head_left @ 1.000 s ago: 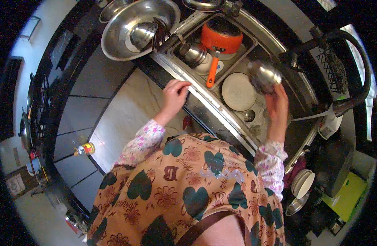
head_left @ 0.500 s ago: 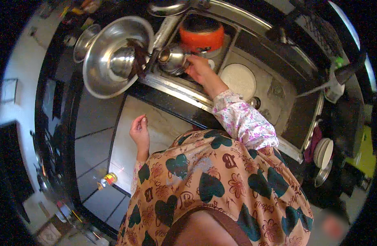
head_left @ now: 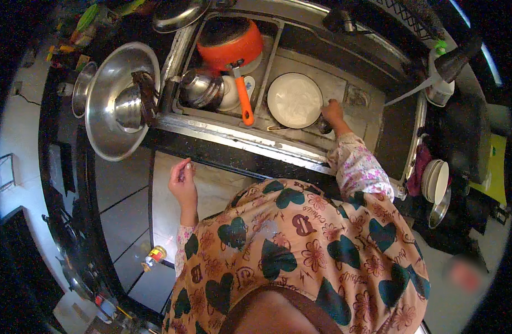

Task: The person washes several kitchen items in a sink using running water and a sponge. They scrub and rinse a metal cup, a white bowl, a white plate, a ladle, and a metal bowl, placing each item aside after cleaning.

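Note:
My right hand (head_left: 334, 115) reaches into the sink's right basin, its fingers closed on a small dark, shiny metal vessel (head_left: 324, 126) beside a round white plate (head_left: 294, 101). The fingers partly hide the vessel, so its exact kind is unclear. My left hand (head_left: 182, 178) hangs in front of the counter, fingers curled in, with nothing visible in it. In the left basin sit an orange saucepan (head_left: 230, 44) with an orange handle and steel vessels (head_left: 202, 89) on their side, next to a pale bowl (head_left: 229, 94).
A wide steel basin (head_left: 108, 139) stands on the counter left of the sink, with a smaller steel bowl (head_left: 128, 109) and something dark inside. Stacked white plates (head_left: 435, 181) are at the right. A small yellow-labelled jar (head_left: 154, 258) appears at lower left. The metal sink edge (head_left: 239, 142) runs before me.
My right hand has let go of the steel vessel in the left basin and moved right to the small metal vessel by the plate. My view has shifted; my left hand stays curled.

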A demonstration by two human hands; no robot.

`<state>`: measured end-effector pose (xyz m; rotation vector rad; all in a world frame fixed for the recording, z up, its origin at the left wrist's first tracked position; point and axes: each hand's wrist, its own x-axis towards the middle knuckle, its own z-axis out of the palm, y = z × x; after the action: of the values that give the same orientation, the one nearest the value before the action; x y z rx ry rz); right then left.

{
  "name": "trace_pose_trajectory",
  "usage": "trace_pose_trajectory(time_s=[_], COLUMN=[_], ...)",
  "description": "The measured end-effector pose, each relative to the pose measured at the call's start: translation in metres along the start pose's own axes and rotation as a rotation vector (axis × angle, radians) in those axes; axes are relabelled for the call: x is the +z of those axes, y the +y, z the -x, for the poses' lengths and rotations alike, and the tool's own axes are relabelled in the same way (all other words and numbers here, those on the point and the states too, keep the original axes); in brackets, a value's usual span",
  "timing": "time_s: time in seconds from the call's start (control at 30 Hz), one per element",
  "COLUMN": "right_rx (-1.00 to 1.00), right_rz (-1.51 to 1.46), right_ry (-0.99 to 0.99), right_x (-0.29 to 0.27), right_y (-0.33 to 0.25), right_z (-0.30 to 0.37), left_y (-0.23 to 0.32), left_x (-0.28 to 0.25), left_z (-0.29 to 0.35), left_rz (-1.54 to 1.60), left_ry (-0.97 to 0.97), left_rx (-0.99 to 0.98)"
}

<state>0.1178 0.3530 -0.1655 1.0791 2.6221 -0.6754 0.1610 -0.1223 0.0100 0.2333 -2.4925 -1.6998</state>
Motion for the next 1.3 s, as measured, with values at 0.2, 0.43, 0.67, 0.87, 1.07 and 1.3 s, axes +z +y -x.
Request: trace_pose_trajectory(time_s=[0.2, 0.43, 0.67, 0.87, 1.07, 1.3], right_rx=[0.062, 0.19, 0.102, 0.315, 0.012, -0.199], right_rz=[-0.231, -0.9, -1.473, -0.972, -0.274, 0.27], right_ry=[-0.192, -0.675, -0.627, -0.432, -0.243, -0.056], right_x=[0.058, 0.0, -0.03, -0.052, -0.045, -0.086], right_y=[0.017, 0.025, 0.139, 0.181, 0.218, 0.202], right_z=[-0.043, -0.007, -0.004, -0.029, -0.057, -0.054], left_y=[0.019, 0.072, 0.105, 0.12, 0.109, 0.09], left_x=[0.029, 0.116, 0.245, 0.326, 0.361, 0.373], left_z=[0.04, 0.06, 0.039, 0.051, 0.063, 0.057], left_rz=[-0.022, -0.047, -0.134, -0.064, -0.148, -0.297], left_ry=[0.027, -0.077, -0.335, -0.615, -0.749, -0.799], left_rx=[-0.111, -0.007, 0.291, 0.031, 0.135, 0.303])
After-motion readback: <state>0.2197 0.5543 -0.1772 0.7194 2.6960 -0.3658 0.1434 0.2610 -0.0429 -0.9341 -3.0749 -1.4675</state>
